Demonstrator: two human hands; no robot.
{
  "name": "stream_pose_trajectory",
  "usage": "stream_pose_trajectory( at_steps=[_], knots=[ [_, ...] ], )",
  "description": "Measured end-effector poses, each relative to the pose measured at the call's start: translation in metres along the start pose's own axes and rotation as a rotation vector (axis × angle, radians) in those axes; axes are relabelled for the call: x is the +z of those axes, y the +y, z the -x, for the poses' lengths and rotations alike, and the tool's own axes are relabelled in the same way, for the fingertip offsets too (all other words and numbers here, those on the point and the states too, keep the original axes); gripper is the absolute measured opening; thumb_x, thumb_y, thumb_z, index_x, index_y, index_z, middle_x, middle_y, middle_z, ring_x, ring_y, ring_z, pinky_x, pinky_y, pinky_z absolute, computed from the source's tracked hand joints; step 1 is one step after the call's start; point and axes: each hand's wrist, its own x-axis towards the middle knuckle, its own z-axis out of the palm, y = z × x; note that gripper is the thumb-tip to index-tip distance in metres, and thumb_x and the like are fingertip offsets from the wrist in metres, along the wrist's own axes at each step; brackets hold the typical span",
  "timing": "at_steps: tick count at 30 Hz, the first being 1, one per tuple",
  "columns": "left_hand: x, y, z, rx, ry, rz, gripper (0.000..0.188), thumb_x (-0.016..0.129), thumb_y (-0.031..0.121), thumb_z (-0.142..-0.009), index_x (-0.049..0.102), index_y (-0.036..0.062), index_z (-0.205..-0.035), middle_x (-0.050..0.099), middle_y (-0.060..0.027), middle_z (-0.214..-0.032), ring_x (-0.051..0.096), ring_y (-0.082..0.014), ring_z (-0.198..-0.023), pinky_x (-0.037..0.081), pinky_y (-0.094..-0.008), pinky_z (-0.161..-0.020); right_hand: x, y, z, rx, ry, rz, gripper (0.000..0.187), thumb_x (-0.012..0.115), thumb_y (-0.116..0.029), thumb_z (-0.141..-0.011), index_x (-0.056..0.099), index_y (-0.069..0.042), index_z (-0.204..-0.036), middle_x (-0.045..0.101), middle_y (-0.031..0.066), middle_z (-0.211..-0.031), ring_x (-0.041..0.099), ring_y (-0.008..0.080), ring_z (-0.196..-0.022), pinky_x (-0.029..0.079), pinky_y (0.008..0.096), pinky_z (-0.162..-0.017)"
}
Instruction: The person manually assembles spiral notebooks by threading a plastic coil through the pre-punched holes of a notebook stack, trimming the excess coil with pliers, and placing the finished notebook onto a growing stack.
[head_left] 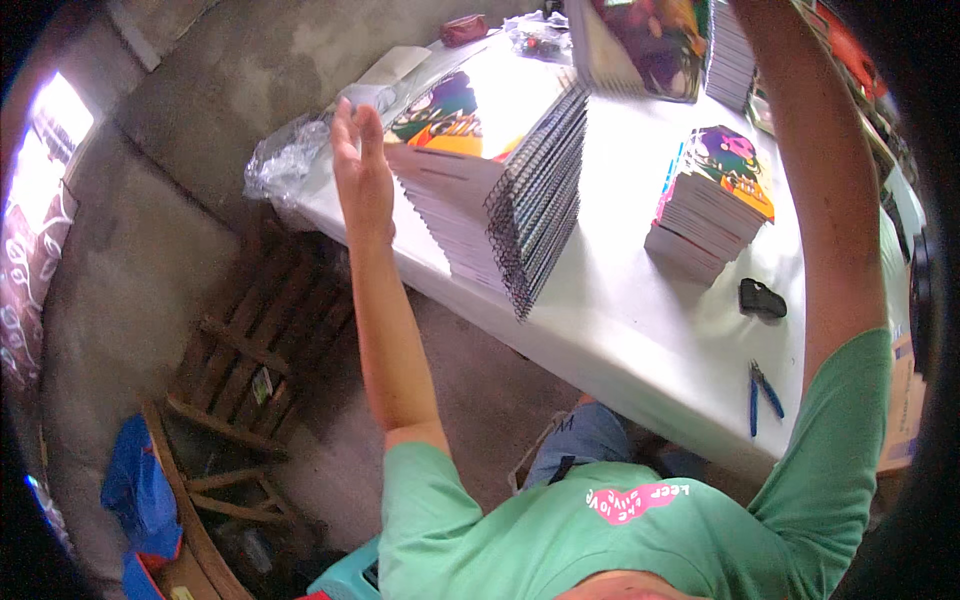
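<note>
A tall stack of spiral-bound notebooks (450, 200) with colourful covers stands at the left of the white table (620, 310), its black coils facing right. My left hand (365, 185) is upright at the stack's left side, fingers stretched out and nothing in them. Whether its palm touches the notebooks I cannot tell. My right arm (825, 170) reaches up past the top right edge of the picture, so that hand is out of sight. Another stack of notebooks (650, 50) stands at the far side of the table, cut off by the frame.
A shorter stack of unbound booklets (715, 200) sits right of centre. Near it lie a small black object (762, 298) and blue-handled cutters (764, 398). Clear plastic wrap (290, 165) hangs over the left corner; a dark red pouch (463, 30) is behind. A wooden chair (250, 350) stands left.
</note>
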Motion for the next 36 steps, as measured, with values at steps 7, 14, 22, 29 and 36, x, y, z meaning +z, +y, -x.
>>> stream_pose_trajectory(
  at_steps=[7, 14, 22, 29, 36],
  knots=[
    [0.025, -0.012, 0.013, -0.135, 0.032, 0.354, 0.075, 0.038, 0.057, -0.09, 0.031, -0.0014, -0.136, 0.044, -0.0163, -0.126, 0.04, -0.0251, -0.118, 0.027, -0.0343, -0.102, 0.052, -0.001, -0.042, -0.004, -0.488, 0.118, 0.04, 0.058, -0.024, -0.088, 0.053, -0.002, -0.12, 0.057, 0.0129, -0.12, 0.053, 0.0257, -0.11, 0.041, 0.0398, -0.096],
    [0.042, -0.024, 0.017, 0.01, 0.195, 0.447, 0.035, 0.055, 0.02, -0.09, 0.046, -0.0006, -0.117, 0.052, -0.0102, -0.105, 0.051, -0.0156, -0.094, 0.041, -0.0278, -0.084, 0.015, 0.14, 0.059, -0.228, 0.235, 0.058, 0.047, 0.051, -0.036, -0.088, 0.048, -0.006, -0.124, 0.055, 0.0108, -0.12, 0.053, 0.0221, -0.109, 0.04, 0.0408, -0.094],
    [0.056, -0.026, 0.008, 0.023, 0.262, 0.357, 0.036, 0.044, 0.032, -0.096, 0.049, -0.0011, -0.107, 0.055, -0.0121, -0.099, 0.054, -0.0157, -0.085, 0.045, -0.0278, -0.077, 0.104, 0.141, 0.095, 0.678, 0.762, -0.515, 0.044, 0.049, -0.035, -0.091, 0.057, 0.001, -0.115, 0.062, 0.0178, -0.109, 0.058, 0.0252, -0.102, 0.042, 0.0307, -0.089],
    [0.055, -0.037, 0.002, 0.07, 0.284, 0.363, 0.06, 0.019, 0.052, -0.096, 0.036, 0.0004, -0.121, 0.046, -0.0214, -0.112, 0.05, -0.0245, -0.103, 0.043, -0.0376, -0.092, 0.1, 0.157, 0.096, 0.722, 0.686, -0.15, 0.057, 0.047, -0.054, -0.087, 0.057, -0.006, -0.116, 0.047, 0.0209, -0.128, 0.038, 0.0403, -0.122, 0.028, 0.0467, -0.102],
    [0.035, 0.071, 0.082, 0.76, 0.752, 0.223, 0.047, 0.029, 0.039, -0.096, 0.039, 0.0018, -0.124, 0.049, -0.0128, -0.123, 0.044, -0.0301, -0.12, 0.029, -0.0433, -0.102, -0.072, 0.151, 0.27, 0.814, 0.59, 0.774, 0.057, 0.067, -0.045, -0.077, 0.055, -0.003, -0.113, 0.056, 0.0166, -0.118, 0.058, 0.0308, -0.102, 0.047, 0.037, -0.086]
  ],
)
